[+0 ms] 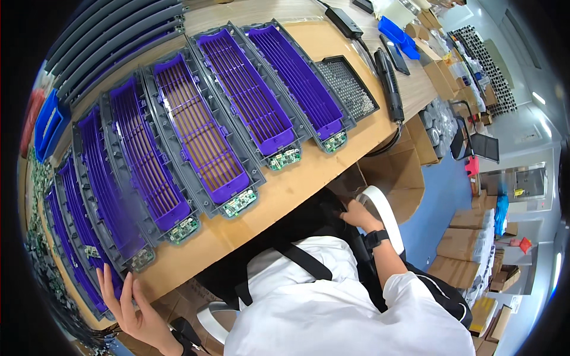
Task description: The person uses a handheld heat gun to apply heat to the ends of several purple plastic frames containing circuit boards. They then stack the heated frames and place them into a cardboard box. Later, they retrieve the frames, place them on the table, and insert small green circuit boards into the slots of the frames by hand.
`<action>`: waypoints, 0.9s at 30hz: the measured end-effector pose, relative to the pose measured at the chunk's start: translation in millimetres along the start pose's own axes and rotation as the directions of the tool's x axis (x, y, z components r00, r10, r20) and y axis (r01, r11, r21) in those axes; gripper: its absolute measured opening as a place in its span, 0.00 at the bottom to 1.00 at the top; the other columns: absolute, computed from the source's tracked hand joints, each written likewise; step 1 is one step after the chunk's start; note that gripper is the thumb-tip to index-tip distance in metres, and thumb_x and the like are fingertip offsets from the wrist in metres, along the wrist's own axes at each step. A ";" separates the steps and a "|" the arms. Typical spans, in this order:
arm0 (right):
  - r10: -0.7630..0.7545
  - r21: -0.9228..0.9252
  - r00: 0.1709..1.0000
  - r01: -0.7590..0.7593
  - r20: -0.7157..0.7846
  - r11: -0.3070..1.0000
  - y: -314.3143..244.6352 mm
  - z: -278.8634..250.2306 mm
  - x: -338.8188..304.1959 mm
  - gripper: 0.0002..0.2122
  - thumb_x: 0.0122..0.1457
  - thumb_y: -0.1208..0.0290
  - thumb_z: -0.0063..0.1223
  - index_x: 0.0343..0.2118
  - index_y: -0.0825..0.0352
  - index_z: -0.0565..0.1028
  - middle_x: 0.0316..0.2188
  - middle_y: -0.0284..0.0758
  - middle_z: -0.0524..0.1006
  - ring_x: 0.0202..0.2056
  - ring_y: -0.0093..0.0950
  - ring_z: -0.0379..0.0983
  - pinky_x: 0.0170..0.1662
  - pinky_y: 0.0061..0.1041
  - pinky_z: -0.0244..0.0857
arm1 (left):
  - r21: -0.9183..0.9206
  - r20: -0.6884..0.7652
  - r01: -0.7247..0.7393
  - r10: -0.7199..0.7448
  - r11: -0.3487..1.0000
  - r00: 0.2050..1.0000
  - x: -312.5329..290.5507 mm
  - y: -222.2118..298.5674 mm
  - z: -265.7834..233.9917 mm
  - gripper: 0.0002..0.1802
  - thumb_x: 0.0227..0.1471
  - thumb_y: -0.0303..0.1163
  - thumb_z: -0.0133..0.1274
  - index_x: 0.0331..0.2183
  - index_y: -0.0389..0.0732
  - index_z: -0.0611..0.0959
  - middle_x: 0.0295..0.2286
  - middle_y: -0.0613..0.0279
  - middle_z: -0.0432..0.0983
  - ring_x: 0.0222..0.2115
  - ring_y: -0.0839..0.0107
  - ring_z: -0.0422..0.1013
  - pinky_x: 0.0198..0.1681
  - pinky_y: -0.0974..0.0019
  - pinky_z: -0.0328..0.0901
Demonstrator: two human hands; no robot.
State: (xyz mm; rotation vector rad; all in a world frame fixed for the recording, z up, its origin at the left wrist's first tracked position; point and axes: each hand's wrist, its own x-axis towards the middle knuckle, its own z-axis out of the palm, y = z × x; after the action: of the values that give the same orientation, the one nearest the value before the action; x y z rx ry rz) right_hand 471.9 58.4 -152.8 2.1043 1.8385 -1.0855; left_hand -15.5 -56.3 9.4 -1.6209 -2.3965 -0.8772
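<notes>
A row of long grey frames with purple slatted grilles (199, 139) lies along the workbench, a small green circuit board (239, 203) at the near end of most of them. At the left end of the row my left hand (133, 311) is open, fingers spread and empty. Its fingertips are by the near end of a purple-slatted frame (101, 202), close to another circuit board (142, 259); whether they touch the frame I cannot tell. Below the bench edge, my right hand (358, 215) is beside the white chair armrest (386, 219). Its fingers are largely hidden against dark cloth.
A black tray (350, 89) of small pale parts lies right of the frames, near a black corded tool (389, 86) and a phone (395, 54). Blue bins (398, 37) stand farther back. Grey panels (119, 41) are stacked far left. An open cardboard box (392, 178) sits below the bench.
</notes>
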 end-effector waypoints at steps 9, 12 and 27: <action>0.055 -0.434 0.997 -0.074 -0.057 0.898 26.7 77.0 18.6 0.35 0.48 0.72 0.51 0.63 0.64 0.56 0.57 0.52 0.62 0.58 0.48 0.58 0.60 0.40 0.57 | 0.023 0.016 -0.019 0.019 1.000 1.000 -6.4 -6.7 -3.1 0.08 0.55 0.22 0.51 0.38 0.34 0.82 0.52 0.52 0.70 0.56 0.54 0.63 0.55 0.56 0.59; -0.006 -0.430 0.982 -0.078 -0.191 0.899 49.4 89.6 13.6 0.28 0.52 0.68 0.50 0.58 0.65 0.62 0.49 0.48 0.71 0.50 0.46 0.69 0.52 0.39 0.65 | 0.027 0.018 -0.044 0.043 0.999 0.999 -4.9 -7.7 -4.8 0.09 0.56 0.22 0.51 0.38 0.34 0.82 0.52 0.52 0.70 0.56 0.54 0.63 0.55 0.57 0.59; -0.013 -0.412 0.862 0.255 0.506 0.875 84.8 80.1 -71.6 0.15 0.52 0.66 0.50 0.39 0.72 0.74 0.36 0.51 0.77 0.40 0.47 0.75 0.43 0.40 0.70 | 0.020 -0.120 0.104 -0.101 0.994 0.988 -9.6 -9.5 -16.9 0.08 0.46 0.17 0.56 0.32 0.36 0.84 0.46 0.51 0.75 0.54 0.48 0.64 0.55 0.53 0.59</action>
State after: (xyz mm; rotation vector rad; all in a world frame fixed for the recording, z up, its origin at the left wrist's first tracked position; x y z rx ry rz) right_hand 516.2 -63.1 -197.7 1.2922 1.7769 -0.9590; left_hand -23.6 -75.4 15.8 -1.4051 -2.4158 -0.9278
